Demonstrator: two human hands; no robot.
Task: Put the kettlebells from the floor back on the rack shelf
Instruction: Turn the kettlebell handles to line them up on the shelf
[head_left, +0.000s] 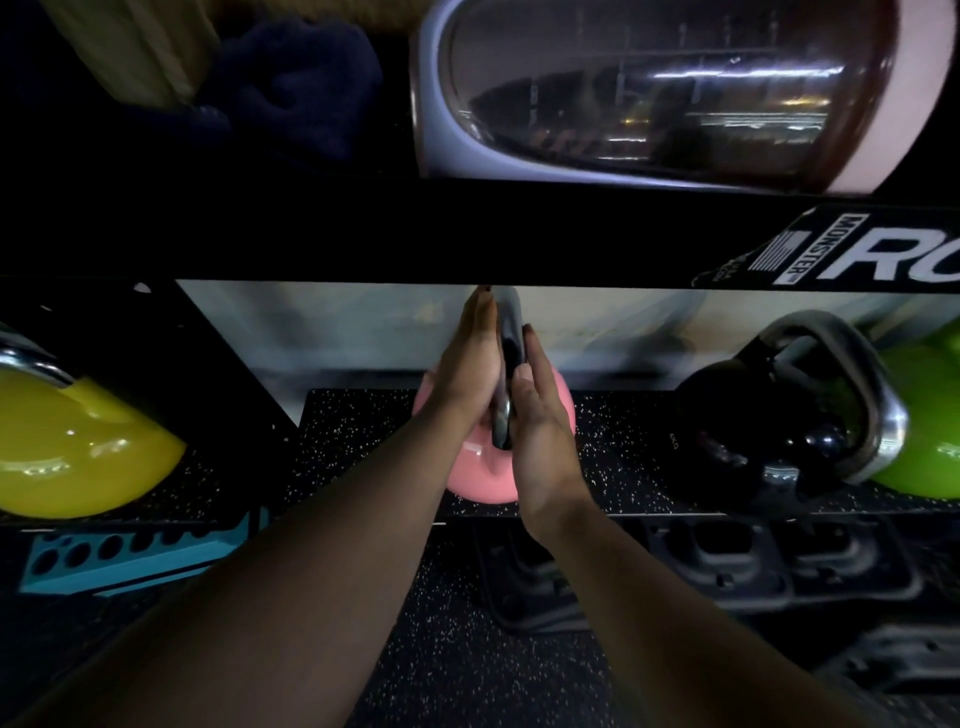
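Observation:
A pink kettlebell (480, 475) with a dark steel handle (506, 338) sits on the speckled black rack shelf (363, 431), in the middle of the view. My left hand (465, 364) presses flat against the left side of the handle. My right hand (540, 415) holds the handle from the right, fingers wrapped over it. Both arms reach forward under the black upper beam (467, 234). The bell's far side is hidden behind my hands.
A yellow kettlebell (78, 447) stands at the shelf's left end. To the right are a black kettlebell (737, 415) and a green one (924, 410). Above lies a shaker bottle (675, 93). Below the shelf are a teal block (130, 556) and dark plates (779, 566).

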